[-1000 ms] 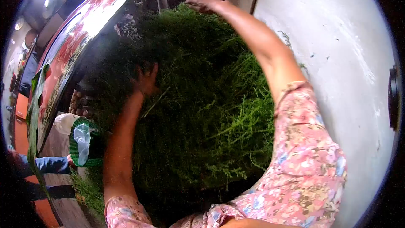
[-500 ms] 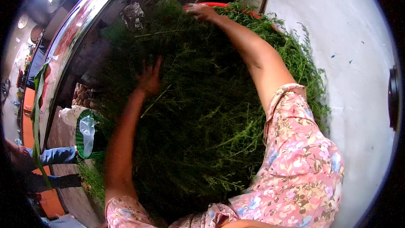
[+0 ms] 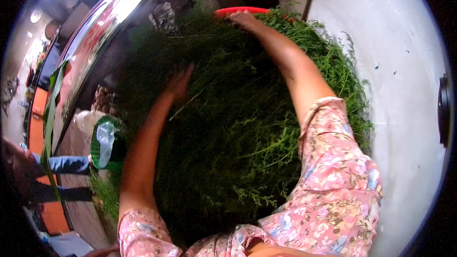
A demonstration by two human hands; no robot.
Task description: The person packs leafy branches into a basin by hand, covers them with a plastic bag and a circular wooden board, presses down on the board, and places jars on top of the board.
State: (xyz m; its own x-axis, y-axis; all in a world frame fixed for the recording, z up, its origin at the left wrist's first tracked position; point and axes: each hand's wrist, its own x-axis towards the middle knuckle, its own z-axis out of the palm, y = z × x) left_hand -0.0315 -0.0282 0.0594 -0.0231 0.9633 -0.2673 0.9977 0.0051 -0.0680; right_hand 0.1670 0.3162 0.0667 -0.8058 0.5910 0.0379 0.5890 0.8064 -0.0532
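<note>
A great heap of feathery green herb stems (image 3: 276, 150) fills the space between my arms, much of it in deep shadow. My left hand (image 3: 180, 84) lies on the dark middle of the heap, fingers stretched and spread, close to a pale bare stem (image 3: 185, 105). At the far side, my right hand (image 3: 243, 19) is at the rim of a red tub (image 3: 254, 9), its fingers bunched together over the edge. Greens hide most of the tub.
A pale wall (image 3: 404, 114) runs along the right. On the left are a green basket (image 3: 98, 145) with a plastic bag (image 3: 105, 135), a long leaf (image 3: 50, 109), orange cabinets (image 3: 38, 123) and another person's denim-clad part (image 3: 71, 163). A shiny curved panel (image 3: 102, 24) rises at upper left.
The view has shifted slightly, so everything sits a little further right. Both hands keep nearly the same places on the heap and at the red rim.
</note>
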